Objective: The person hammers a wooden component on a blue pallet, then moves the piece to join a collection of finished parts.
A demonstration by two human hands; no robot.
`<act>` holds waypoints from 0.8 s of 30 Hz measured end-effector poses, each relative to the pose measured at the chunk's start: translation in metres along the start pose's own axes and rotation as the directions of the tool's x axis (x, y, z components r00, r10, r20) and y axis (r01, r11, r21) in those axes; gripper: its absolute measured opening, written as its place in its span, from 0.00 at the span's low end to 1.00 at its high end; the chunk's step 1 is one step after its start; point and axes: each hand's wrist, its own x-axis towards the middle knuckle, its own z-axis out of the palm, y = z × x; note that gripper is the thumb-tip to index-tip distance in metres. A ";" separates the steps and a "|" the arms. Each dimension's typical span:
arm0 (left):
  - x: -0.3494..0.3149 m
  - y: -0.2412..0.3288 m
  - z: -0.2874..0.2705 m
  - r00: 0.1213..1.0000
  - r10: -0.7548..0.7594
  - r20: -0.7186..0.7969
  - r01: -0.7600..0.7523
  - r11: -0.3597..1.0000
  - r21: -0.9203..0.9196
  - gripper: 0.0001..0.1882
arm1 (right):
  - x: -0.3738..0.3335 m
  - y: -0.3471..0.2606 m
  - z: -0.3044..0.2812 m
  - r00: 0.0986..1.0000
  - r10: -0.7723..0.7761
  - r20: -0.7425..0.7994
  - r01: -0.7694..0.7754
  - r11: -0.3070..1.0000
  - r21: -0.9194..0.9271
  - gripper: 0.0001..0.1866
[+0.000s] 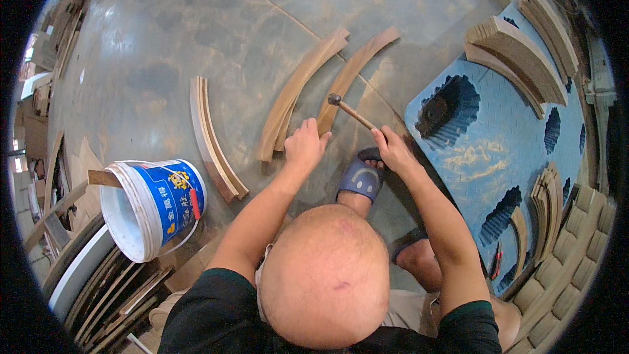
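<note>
With its handle in my right hand point(393, 147), a small hammer point(354, 113) with a wooden shaft and a dark rounded head points up to the left. The hammer head lies over a curved wooden piece point(363, 59) on the floor. My left hand point(304, 147) is closed around that piece's near end; the fingertips are partly hidden. Just left of it lie overlapping curved wooden pieces point(298, 95), close to my left hand. Farther left is another group of thin curved pieces point(213, 141), lying side by side.
A blue plastic pallet point(472, 157) with dark ribbed holes stands on the right, bearing stacked curved wood point(517, 49) and red-handled pliers point(496, 262). A white-and-blue bucket point(164, 200) stands at left, near wood strips point(111, 295). A sandalled foot point(359, 180) is close below the hammer.
</note>
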 end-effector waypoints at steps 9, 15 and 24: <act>-0.014 -0.006 0.002 0.998 -0.056 0.021 0.054 0.995 0.079 0.36 | -0.005 0.034 0.012 0.978 -0.103 -0.184 0.083 0.990 -0.112 0.29; -0.090 -0.031 -0.033 0.985 -0.077 0.152 0.033 0.960 0.278 0.53 | -0.034 0.008 0.005 0.958 0.190 -0.216 -0.162 0.976 0.144 0.37; -0.008 0.010 -0.026 0.928 0.362 -0.093 -0.297 0.866 0.402 0.42 | -0.007 0.031 0.015 0.895 0.288 -0.342 -0.264 0.958 0.117 0.42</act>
